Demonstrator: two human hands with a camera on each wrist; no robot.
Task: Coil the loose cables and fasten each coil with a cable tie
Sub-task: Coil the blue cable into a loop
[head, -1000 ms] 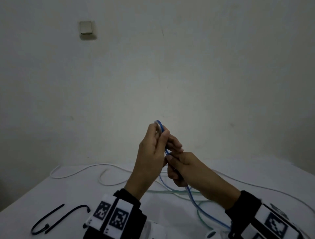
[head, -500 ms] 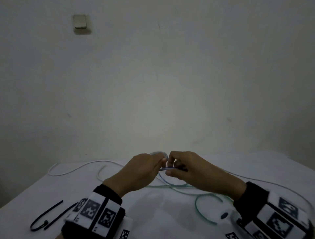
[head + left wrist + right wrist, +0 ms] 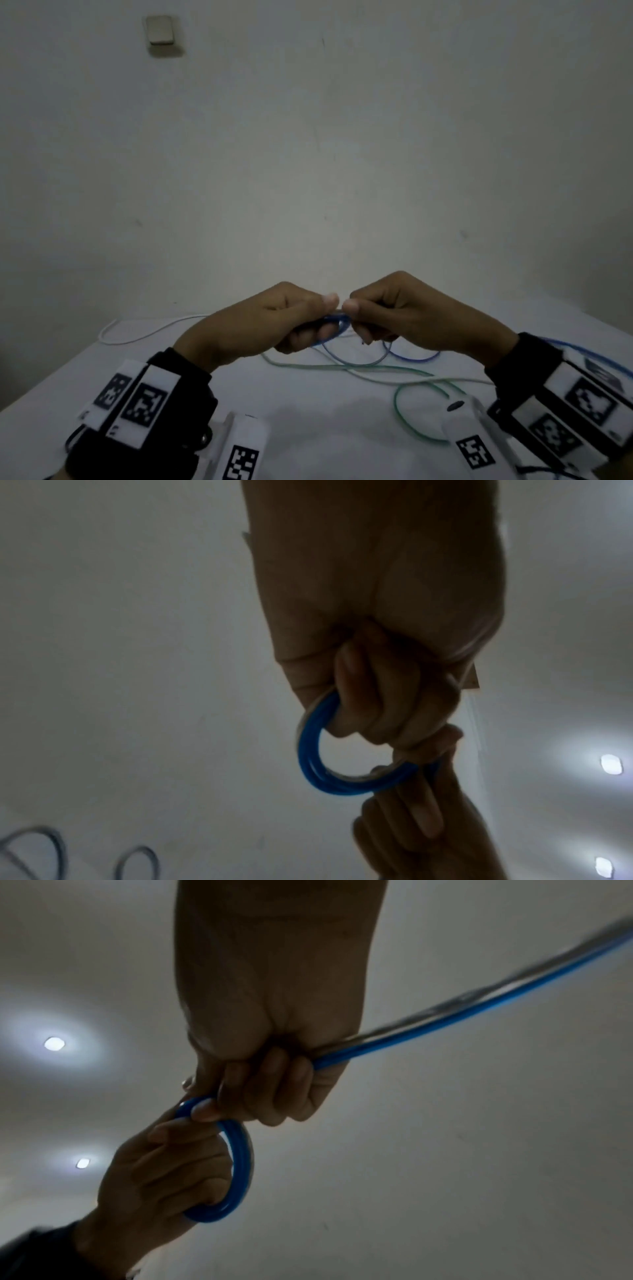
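The left hand (image 3: 270,325) is closed, its fingers curled through a small coil of blue cable (image 3: 310,761), gripping several turns held above the white surface (image 3: 308,421). The right hand (image 3: 411,318) is closed too: its thumb and forefinger pinch the same coil where it meets the left thumb, and its other fingers wrap the loose run of blue cable (image 3: 462,1004), which leaves the palm toward the right wrist. The thumbs almost touch over the coil.

On the surface below and just behind the hands, the slack blue cable loops across a pale green cable (image 3: 400,407) and a white cable (image 3: 144,337), which trails off to the left. The three cross one another under the right hand. A wall switch (image 3: 159,31) sits high on the bare wall.
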